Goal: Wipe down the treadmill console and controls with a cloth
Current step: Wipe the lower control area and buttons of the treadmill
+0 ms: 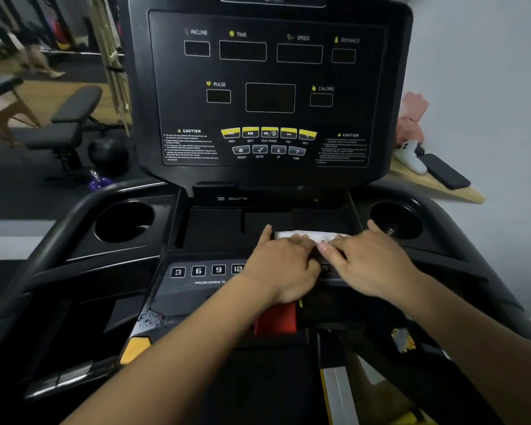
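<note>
lying folded into a narrow white strip, the cloth (304, 235) sat on the front lip of the matte black tray (215, 228) just below the console (270, 87). both hands covered its near edge, the left hand (284, 265) and right hand (371, 259) meeting at the fingertips. their fingers were nearly straight, pressing down rather than curling round it. glossy square incline buttons (207, 270) lay beside the left wrist, and a deep round cup holder (124, 220) further left.
</note>
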Motion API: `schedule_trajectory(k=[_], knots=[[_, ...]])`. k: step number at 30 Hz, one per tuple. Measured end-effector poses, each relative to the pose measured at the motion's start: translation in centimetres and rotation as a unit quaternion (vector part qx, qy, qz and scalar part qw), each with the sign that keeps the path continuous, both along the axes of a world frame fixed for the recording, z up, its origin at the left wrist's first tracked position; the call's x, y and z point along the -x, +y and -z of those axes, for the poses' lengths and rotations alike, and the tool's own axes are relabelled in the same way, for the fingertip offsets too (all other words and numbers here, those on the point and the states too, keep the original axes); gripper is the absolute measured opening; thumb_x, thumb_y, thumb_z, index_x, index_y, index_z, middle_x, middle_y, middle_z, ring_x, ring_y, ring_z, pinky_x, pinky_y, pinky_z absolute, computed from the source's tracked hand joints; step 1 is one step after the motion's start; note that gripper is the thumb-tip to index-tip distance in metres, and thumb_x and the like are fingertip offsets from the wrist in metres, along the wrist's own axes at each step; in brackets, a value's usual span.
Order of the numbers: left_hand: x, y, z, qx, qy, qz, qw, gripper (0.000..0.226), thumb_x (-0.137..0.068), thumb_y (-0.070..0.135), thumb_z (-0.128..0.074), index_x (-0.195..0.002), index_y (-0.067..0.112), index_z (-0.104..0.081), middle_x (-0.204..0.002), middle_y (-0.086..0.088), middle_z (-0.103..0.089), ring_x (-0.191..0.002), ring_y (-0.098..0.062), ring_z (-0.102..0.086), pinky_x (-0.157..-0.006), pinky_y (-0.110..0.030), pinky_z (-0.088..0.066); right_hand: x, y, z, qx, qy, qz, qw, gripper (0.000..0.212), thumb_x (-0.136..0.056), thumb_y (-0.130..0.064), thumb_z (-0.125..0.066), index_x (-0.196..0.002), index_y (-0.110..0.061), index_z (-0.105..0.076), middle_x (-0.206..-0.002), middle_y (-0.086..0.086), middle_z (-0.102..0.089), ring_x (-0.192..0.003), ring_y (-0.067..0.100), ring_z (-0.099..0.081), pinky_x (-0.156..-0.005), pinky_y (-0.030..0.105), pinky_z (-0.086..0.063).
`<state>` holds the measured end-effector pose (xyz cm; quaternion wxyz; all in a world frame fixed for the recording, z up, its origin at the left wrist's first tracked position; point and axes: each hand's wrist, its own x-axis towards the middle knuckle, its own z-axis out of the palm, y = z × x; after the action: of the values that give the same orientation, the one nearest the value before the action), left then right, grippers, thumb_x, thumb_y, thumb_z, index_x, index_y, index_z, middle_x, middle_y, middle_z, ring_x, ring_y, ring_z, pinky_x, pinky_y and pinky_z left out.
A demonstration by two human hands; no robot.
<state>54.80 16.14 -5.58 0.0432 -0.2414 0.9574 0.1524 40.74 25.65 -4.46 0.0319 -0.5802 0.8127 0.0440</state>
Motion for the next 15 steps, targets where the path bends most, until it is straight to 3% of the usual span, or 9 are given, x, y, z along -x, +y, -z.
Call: schedule_trajectory(k=[3, 6, 10, 15], knots=[[-1.6, -0.7, -0.4, 0.031, -0.007, -0.013, 0.999, 0.052, -0.101, 0.037, -0.025, -0.146, 0.017, -0.043, -0.145, -0.005, -0.052, -0.135, -0.020, -0.045, -0.123, -0.050, 0.001, -1.9, -2.1, -0.7, -0.005, -0.031, -0.015, 0.999, 0.068, -0.097, -0.055, -0.009, -0.106, -0.029, -0.071, -0.083, 0.003, -0.071, -0.098, 0.021, -0.062, -0.120, 0.043, -0.016], [-4.9, -2.1, -0.2, 0.083, -0.027, -0.035, 0.996, 0.052, -0.101, 0.038, -0.019, -0.143, 0.020, -0.046, -0.143, -0.002, -0.053, -0.135, -0.017, -0.044, -0.122, -0.051, -0.001, -5.3, -4.1, -0.1, 0.006, -0.050, -0.054, 0.997, 0.071, -0.095, -0.057, -0.006, -0.116, -0.029, -0.068, -0.104, 0.003, -0.072, -0.105, 0.021, -0.061, -0.120, 0.042, -0.014], [-9.8, -4.4, 0.2, 0.119, -0.049, -0.085, 0.988, 0.055, -0.102, 0.039, -0.017, -0.148, 0.019, -0.040, -0.151, -0.002, -0.046, -0.143, -0.015, -0.035, -0.122, -0.053, 0.000, -10.1, -7.7, 1.2, 0.016, -0.076, -0.100, 0.992, 0.058, -0.101, -0.046, -0.015, -0.133, -0.021, -0.056, -0.138, 0.003, -0.058, -0.127, 0.020, -0.051, -0.119, 0.044, -0.018], [-12.6, -7.7, 0.7, 0.112, -0.091, -0.106, 0.984, 0.060, -0.101, 0.039, -0.014, -0.157, 0.015, -0.018, -0.164, -0.006, -0.020, -0.152, -0.017, -0.011, -0.121, -0.056, 0.004, -13.9, -12.4, 1.5, 0.001, -0.089, -0.107, 0.990, 0.057, -0.101, -0.032, -0.011, -0.142, -0.009, -0.044, -0.149, 0.007, -0.045, -0.138, 0.020, -0.038, -0.118, 0.045, -0.015]])
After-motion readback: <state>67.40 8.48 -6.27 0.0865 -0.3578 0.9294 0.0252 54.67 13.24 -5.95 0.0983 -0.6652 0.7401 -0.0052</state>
